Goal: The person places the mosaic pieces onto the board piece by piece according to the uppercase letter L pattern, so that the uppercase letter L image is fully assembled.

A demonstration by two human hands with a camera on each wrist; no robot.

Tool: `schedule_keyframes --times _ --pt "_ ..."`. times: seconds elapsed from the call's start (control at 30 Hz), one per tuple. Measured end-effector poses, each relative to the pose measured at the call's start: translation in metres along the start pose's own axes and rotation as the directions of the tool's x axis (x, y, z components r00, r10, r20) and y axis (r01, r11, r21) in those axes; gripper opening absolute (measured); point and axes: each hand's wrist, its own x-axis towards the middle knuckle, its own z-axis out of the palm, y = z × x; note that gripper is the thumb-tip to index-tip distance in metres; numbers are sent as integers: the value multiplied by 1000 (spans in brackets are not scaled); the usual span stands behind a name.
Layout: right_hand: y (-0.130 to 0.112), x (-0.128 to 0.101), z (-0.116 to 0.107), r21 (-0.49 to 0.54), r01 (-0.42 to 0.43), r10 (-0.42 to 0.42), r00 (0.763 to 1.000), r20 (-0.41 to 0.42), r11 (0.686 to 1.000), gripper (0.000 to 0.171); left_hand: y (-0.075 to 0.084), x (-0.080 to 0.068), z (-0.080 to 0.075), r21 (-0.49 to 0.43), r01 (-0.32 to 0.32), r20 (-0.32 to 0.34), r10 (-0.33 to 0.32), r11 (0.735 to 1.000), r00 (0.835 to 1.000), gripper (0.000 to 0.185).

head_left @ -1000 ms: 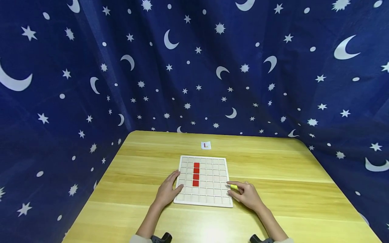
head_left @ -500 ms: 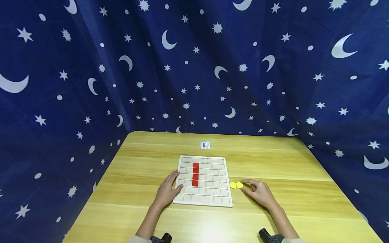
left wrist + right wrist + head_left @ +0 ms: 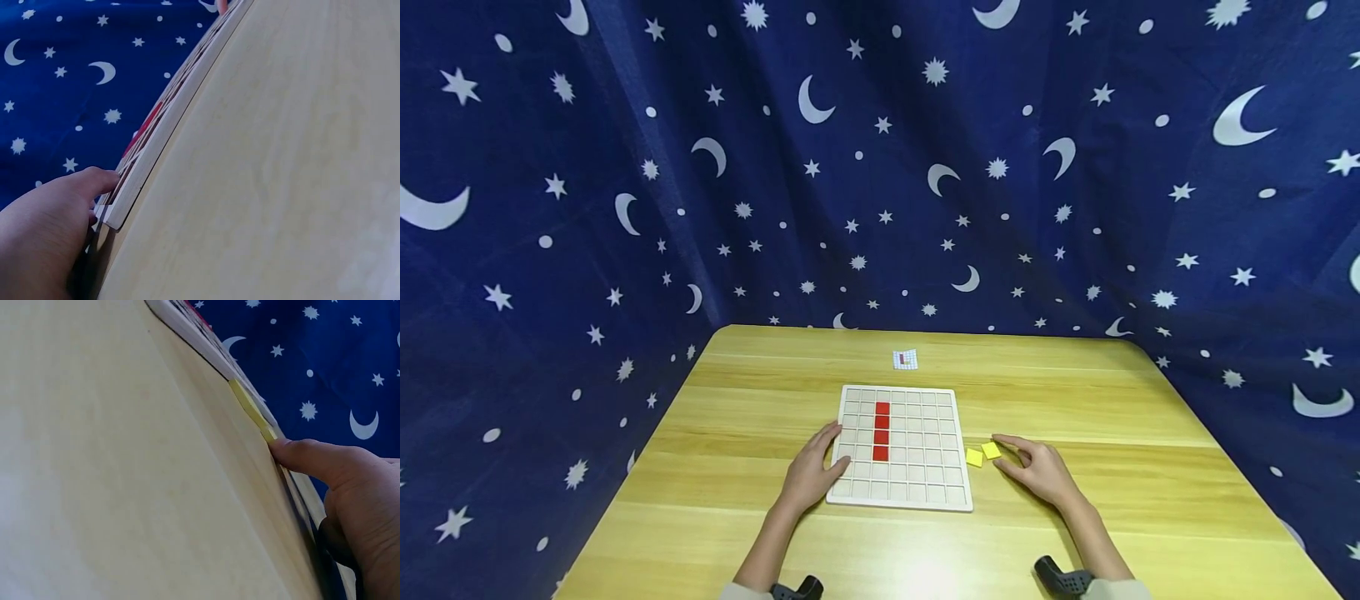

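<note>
A white grid board (image 3: pixel 925 505) lies on the table with a vertical column of several red tiles (image 3: pixel 882 432) left of its middle. My left hand (image 3: pixel 811 472) holds the board's left edge; in the left wrist view its thumb (image 3: pixel 103 180) lies over the rim. Just off the right edge, two yellow tiles lie on the wood, a nearer one (image 3: pixel 974 457) and a tilted one (image 3: pixel 991 451). Beside the tilted tile is my right hand (image 3: pixel 1037 471), index finger and thumb spread at its right side. In the right wrist view the thumb (image 3: pixel 294 453) meets a yellow tile's end.
A small card (image 3: pixel 905 359) printed with a grid and a red shape lies behind the board. The wooden table (image 3: pixel 760 367) reaches back to a dark blue curtain (image 3: pixel 880 167) with moons and stars.
My right hand has moved right from the board's edge, uncovering two yellow tiles. Since half a second ago the right-hand tile has turned and shifted slightly away from me. The left hand stays put.
</note>
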Motion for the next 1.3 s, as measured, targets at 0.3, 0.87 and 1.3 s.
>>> schedule_keyframes --times 0.3,0.87,1.3 --pt "-9 8 3 -24 -8 6 998 -65 1000 28 4 -1 -3 -8 0 2 0 1000 1000 58" --pt "-92 38 67 -41 200 -204 973 -108 979 28 3 0 -2 13 -22 -14 22 1000 1000 58" --pt "-106 45 90 -53 173 -176 983 -49 983 29 3 0 -1 -1 10 -6 -10 1000 1000 57"
